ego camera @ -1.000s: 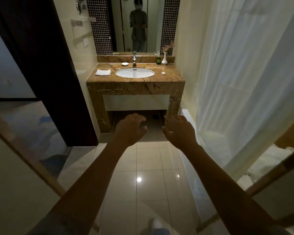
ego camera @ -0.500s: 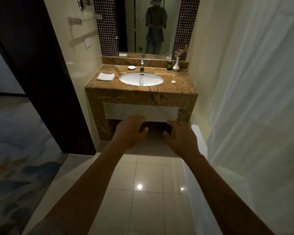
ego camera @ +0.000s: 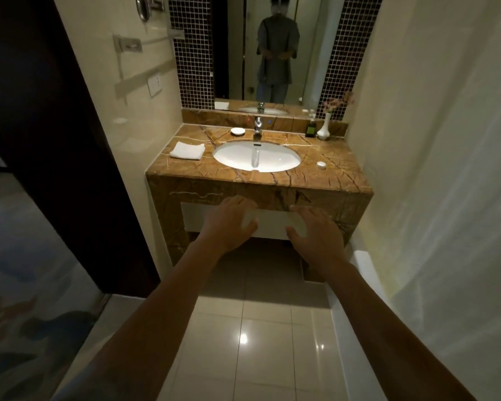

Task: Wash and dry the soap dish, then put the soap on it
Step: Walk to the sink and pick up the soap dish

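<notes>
A small white soap dish (ego camera: 238,131) sits at the back of the brown marble counter (ego camera: 342,180), left of the chrome tap (ego camera: 258,131). A small round white soap (ego camera: 321,165) lies on the counter right of the oval white basin (ego camera: 256,156). A folded white towel (ego camera: 187,150) rests on the counter's left side. My left hand (ego camera: 229,224) and my right hand (ego camera: 315,233) are stretched out in front of the vanity's face, below the counter, both empty with fingers loosely spread.
A dark bottle (ego camera: 311,129) and a white vase with flowers (ego camera: 324,129) stand at the counter's back right. A mirror (ego camera: 272,47) hangs above. A dark door frame (ego camera: 70,140) is at the left, a white shower curtain (ego camera: 446,169) and tub edge (ego camera: 365,264) at the right.
The view has come closer to the vanity, which now looks larger and lower in the frame. Both empty hands have stayed out in front, their fingers spread a little more.
</notes>
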Demonstrator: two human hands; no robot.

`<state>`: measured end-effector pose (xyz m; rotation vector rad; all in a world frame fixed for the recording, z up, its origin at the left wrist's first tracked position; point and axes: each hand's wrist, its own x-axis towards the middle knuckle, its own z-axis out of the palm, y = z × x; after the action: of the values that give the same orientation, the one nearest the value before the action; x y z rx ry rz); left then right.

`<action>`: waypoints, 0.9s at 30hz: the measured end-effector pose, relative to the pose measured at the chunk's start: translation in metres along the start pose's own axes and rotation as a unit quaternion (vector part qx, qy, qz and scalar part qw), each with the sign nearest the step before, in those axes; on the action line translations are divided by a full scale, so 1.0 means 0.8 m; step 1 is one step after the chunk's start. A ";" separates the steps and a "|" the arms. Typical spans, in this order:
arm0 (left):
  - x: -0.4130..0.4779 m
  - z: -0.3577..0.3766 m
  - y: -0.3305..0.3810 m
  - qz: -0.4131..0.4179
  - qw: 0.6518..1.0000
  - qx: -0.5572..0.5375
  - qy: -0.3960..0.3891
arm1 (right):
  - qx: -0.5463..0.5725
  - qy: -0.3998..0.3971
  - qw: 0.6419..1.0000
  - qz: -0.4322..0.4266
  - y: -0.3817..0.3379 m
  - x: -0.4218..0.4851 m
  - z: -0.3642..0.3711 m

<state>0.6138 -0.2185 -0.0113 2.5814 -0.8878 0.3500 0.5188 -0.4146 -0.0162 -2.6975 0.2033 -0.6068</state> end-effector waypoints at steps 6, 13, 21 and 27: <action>0.112 0.013 -0.066 0.023 1.000 -0.007 0.004 | -0.014 0.012 1.000 0.019 0.006 0.119 0.042; 0.218 0.052 -0.119 0.013 1.000 -0.005 -0.014 | -0.028 0.003 0.999 0.032 0.032 0.222 0.099; 0.352 0.105 -0.157 0.006 0.999 0.017 -0.040 | -0.025 -0.010 0.999 0.026 0.089 0.360 0.155; 0.446 0.131 -0.173 -0.013 0.999 0.011 -0.031 | -0.015 -0.038 0.999 0.026 0.128 0.458 0.172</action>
<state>0.9866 -0.3544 -0.0176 2.6341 -0.8755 0.2753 0.9014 -0.5445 -0.0302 -2.7295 0.2632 -0.4898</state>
